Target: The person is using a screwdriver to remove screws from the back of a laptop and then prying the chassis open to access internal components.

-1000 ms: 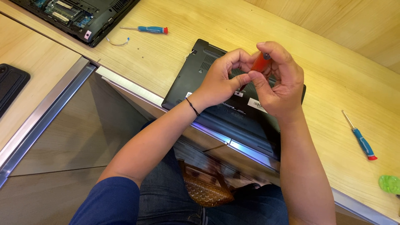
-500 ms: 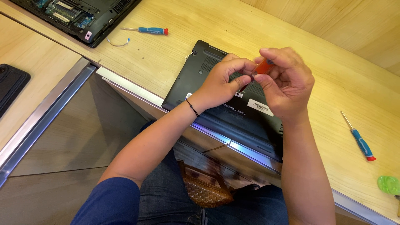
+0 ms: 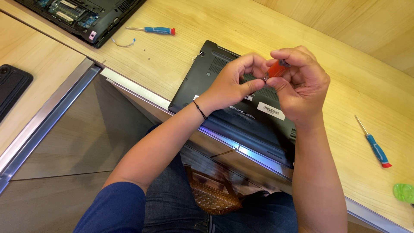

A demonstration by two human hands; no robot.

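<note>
Above the upturned laptop [image 3: 233,103], our right hand [image 3: 299,86] wraps its fingers around an orange screwdriver [image 3: 276,68]. Our left hand [image 3: 230,84] pinches its tip with thumb and forefinger. 2 blue screwdrivers [image 3: 158,30] lie on the desk [image 3: 181,56].

A white rectangular label [image 3: 271,110] with black barcode stripes sits on the upturned underside of the closed black laptop [image 3: 224,86], just below the hands. A smaller white sticker [image 3: 248,98] shows beside it, partly hidden by the left thumb. No packages, signs or lit screens show.
</note>
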